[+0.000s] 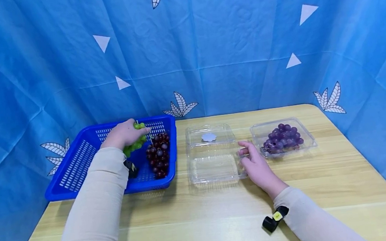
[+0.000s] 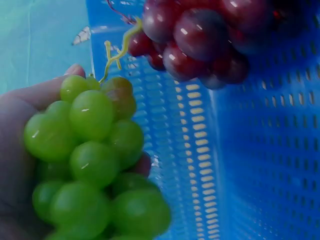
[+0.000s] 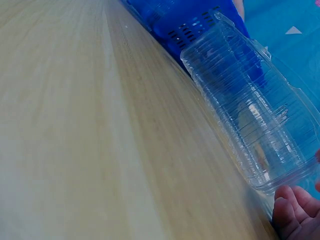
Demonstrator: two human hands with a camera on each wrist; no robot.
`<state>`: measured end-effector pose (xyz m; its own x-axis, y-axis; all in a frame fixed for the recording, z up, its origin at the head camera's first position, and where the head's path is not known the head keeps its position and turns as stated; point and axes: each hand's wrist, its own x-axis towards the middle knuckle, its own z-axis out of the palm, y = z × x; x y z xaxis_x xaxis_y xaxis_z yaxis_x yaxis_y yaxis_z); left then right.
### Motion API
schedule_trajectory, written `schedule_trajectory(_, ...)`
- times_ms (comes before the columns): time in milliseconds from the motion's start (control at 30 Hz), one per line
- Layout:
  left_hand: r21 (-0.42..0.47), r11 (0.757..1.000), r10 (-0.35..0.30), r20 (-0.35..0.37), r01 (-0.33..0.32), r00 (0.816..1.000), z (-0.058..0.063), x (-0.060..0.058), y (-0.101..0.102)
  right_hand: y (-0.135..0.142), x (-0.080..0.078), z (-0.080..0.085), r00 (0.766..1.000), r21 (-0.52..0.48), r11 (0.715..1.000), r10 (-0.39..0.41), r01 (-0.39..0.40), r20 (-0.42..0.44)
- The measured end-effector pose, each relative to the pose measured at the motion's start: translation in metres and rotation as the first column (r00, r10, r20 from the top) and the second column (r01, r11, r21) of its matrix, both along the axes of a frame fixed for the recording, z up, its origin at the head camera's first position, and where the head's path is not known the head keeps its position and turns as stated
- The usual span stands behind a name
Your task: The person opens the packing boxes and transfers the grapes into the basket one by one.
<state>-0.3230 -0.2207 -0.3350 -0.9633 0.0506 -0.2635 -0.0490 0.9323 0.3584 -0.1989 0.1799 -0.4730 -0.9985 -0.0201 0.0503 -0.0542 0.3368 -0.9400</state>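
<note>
My left hand (image 1: 123, 135), fingers curled, grips green grapes (image 2: 92, 157) over the floor of the blue basket (image 1: 150, 185), beside dark red grapes (image 1: 159, 156). My right hand (image 1: 256, 167), fingers parted and slightly bent, lies at the open clear container's (image 1: 214, 169) right edge; whether they touch, I cannot tell.

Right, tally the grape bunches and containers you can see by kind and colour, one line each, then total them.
Green grape bunch: 1
Dark red grape bunch: 1
Purple grape bunch: 1
Blue basket: 1
Clear plastic boxes: 2
Total: 6
</note>
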Motion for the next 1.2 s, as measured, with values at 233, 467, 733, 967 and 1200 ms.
schedule_trajectory(233,-0.035,0.999,-0.029,0.076,0.032,0.997,-0.01,-0.004,-0.012,0.0,0.0,0.0,1.0,-0.002,1.0,-0.002,0.002,0.003)
schedule_trajectory(467,-0.082,0.995,-0.035,0.216,0.054,0.976,-0.02,-0.004,-0.015,0.001,0.0,0.0,1.0,-0.009,1.0,-0.003,0.003,0.009)
schedule_trajectory(733,-0.119,0.989,-0.054,0.268,0.089,0.962,-0.032,-0.004,-0.023,0.001,0.0,0.0,1.0,-0.007,1.0,-0.002,0.002,0.007)
schedule_trajectory(967,-0.122,0.988,-0.056,0.26,0.09,0.964,-0.035,-0.004,-0.026,0.0,0.0,0.001,1.0,-0.01,1.0,0.005,-0.005,0.01)
schedule_trajectory(1200,-0.115,0.99,-0.055,0.238,0.084,0.97,-0.038,-0.007,-0.029,0.001,0.0,0.001,1.0,-0.011,1.0,0.01,-0.01,0.012)
